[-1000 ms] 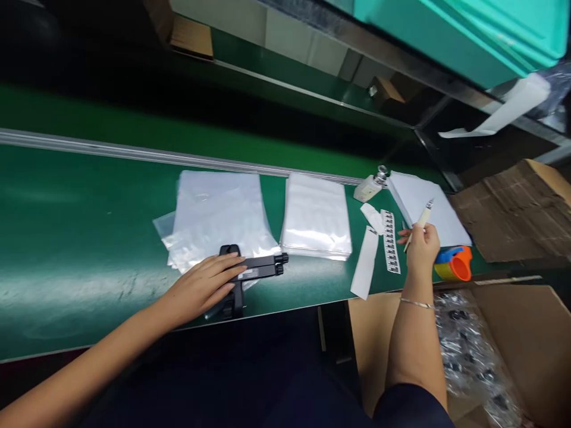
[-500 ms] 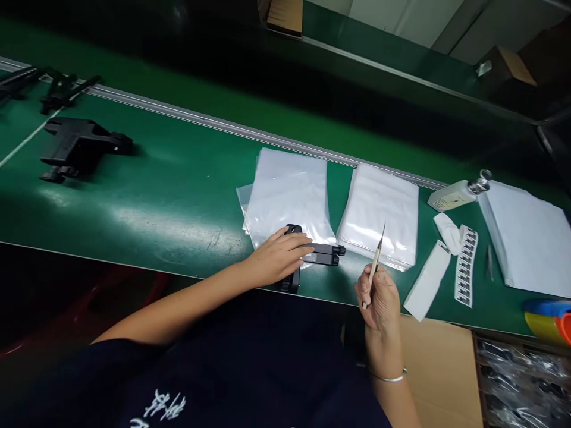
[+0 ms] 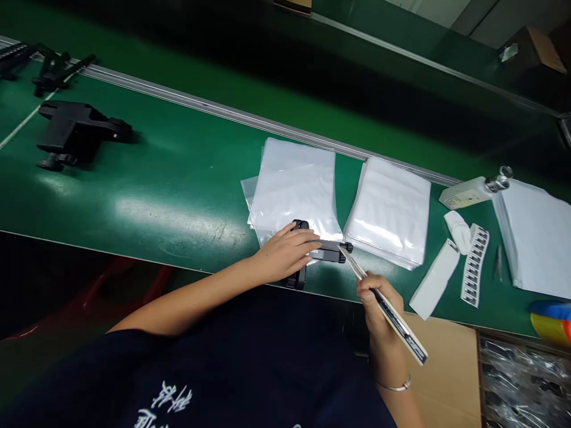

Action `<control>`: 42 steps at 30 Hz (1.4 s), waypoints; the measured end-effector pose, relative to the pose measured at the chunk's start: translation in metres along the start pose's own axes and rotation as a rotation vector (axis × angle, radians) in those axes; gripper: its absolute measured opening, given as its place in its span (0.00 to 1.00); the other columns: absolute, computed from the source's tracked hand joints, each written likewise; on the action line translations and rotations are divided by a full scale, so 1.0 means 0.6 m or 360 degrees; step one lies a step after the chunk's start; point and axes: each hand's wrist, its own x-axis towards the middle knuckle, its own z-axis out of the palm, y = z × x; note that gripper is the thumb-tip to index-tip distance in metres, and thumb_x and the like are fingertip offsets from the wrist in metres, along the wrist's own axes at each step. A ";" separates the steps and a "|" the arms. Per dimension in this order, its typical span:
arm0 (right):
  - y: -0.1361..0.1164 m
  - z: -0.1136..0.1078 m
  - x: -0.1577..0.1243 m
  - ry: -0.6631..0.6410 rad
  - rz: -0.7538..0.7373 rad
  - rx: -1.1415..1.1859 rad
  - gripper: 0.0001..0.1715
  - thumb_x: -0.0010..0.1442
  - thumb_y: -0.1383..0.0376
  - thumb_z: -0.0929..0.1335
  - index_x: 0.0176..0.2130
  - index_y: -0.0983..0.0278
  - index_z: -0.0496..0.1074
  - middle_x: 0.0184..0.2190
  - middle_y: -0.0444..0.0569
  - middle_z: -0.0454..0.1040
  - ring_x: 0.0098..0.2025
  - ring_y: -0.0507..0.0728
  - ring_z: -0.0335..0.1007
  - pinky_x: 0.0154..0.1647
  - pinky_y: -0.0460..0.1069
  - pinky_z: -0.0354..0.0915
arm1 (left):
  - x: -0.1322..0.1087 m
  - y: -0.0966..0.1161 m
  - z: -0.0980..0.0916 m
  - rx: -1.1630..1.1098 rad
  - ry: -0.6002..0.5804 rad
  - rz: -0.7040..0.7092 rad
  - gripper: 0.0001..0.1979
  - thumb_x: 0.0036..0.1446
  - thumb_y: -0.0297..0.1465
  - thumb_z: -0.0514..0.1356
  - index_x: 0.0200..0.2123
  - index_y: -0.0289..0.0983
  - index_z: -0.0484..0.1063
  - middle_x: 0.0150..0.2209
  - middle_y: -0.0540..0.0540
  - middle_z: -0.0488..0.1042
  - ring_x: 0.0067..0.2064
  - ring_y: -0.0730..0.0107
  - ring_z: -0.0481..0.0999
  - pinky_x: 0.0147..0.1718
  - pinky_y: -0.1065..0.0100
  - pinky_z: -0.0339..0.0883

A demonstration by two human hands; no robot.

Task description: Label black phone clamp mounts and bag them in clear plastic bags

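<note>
My left hand (image 3: 285, 252) lies over a black plastic bracket (image 3: 329, 251) at the bench's front edge, its fingers closed across the part. Two knobs stick out at the bracket's right end, and its middle is hidden under the hand. My right hand (image 3: 379, 300) grips a utility knife (image 3: 404, 330) with a pale handle. The knife's blade points up and left, with its tip at the bracket's knobbed end; whether it touches cannot be told. Beneath and behind the bracket is a stack of clear plastic bags (image 3: 297, 184).
To the right are a second bag stack (image 3: 390, 208), a bottle with a metal top (image 3: 473, 191), a label strip (image 3: 475, 264), white paper strips (image 3: 435, 279), tweezers (image 3: 498, 263) and white sheets (image 3: 537, 238). A black clamp-like part (image 3: 75, 134) stands at left. Below right is an open carton (image 3: 446, 362).
My right hand has turned the knife from pointing upward to pointing left, bringing its tip to the bracket. My left hand stays on the bracket. The view has shifted slightly.
</note>
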 end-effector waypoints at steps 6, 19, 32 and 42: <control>0.007 0.018 -0.006 0.0142 0.0167 -0.0336 0.08 0.59 0.59 0.68 0.30 0.59 0.70 0.14 0.36 0.55 0.16 0.49 0.50 0.19 0.46 0.49 | 0.000 0.000 0.003 -0.0007 0.0009 -0.0028 0.17 0.66 0.31 0.51 0.56 0.37 0.68 0.58 0.40 0.70 0.61 0.57 0.66 0.63 0.45 0.51; 0.022 0.017 -0.001 0.0085 0.0395 -0.0152 0.13 0.60 0.55 0.67 0.30 0.60 0.67 0.16 0.37 0.55 0.18 0.49 0.48 0.20 0.46 0.47 | 0.000 -0.002 0.002 -0.0031 -0.0024 -0.0023 0.17 0.66 0.31 0.50 0.56 0.38 0.68 0.58 0.41 0.70 0.61 0.57 0.65 0.64 0.46 0.50; 0.025 0.030 0.009 0.0178 0.0395 0.0246 0.14 0.60 0.55 0.69 0.30 0.60 0.66 0.17 0.37 0.56 0.19 0.49 0.49 0.19 0.44 0.49 | 0.013 0.023 0.014 0.0052 0.0207 -0.0130 0.10 0.62 0.37 0.58 0.42 0.38 0.72 0.48 0.42 0.75 0.55 0.56 0.71 0.60 0.49 0.54; 0.049 -0.056 0.030 0.0596 0.0195 -0.0338 0.11 0.61 0.55 0.65 0.37 0.60 0.68 0.23 0.40 0.65 0.24 0.52 0.63 0.30 0.48 0.63 | 0.021 0.045 0.020 0.0150 0.0257 -0.0168 0.10 0.64 0.29 0.49 0.37 0.38 0.69 0.41 0.42 0.75 0.44 0.59 0.75 0.59 0.40 0.55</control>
